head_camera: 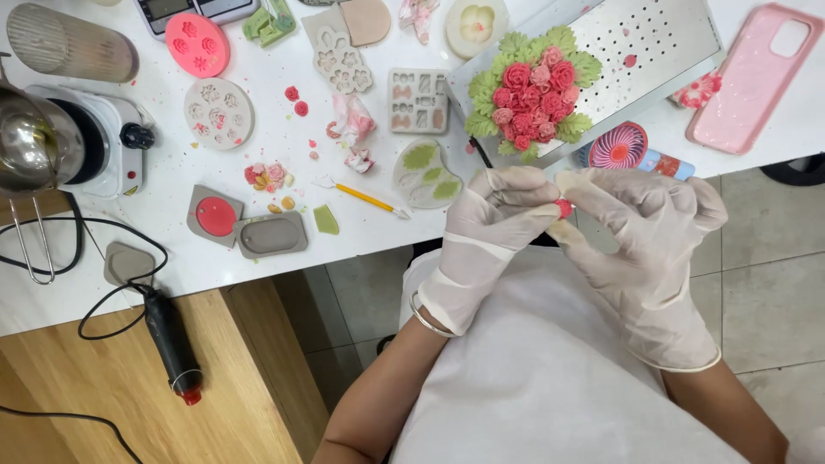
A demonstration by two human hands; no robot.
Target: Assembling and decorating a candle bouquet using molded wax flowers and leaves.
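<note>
Both hands wear thin white gloves and meet over my lap at the table's front edge. My left hand (490,236) and my right hand (653,249) pinch one small red wax piece (564,208) between their fingertips. Just beyond them a cluster of pink and red wax roses with green leaves (533,94) rests on a perforated metal tray (653,43). A yellow-handled sculpting tool (365,197) lies on the white table (284,172) left of my hands, beside a grey leaf mould (427,174) with green wax in it.
Several silicone moulds (219,112) and wax scraps (352,125) lie across the table. A small hotplate (94,142) with a metal pot (30,142) stands at the left. A pink phone (756,77) lies at the far right. A black heat tool (172,339) rests on the wooden bench.
</note>
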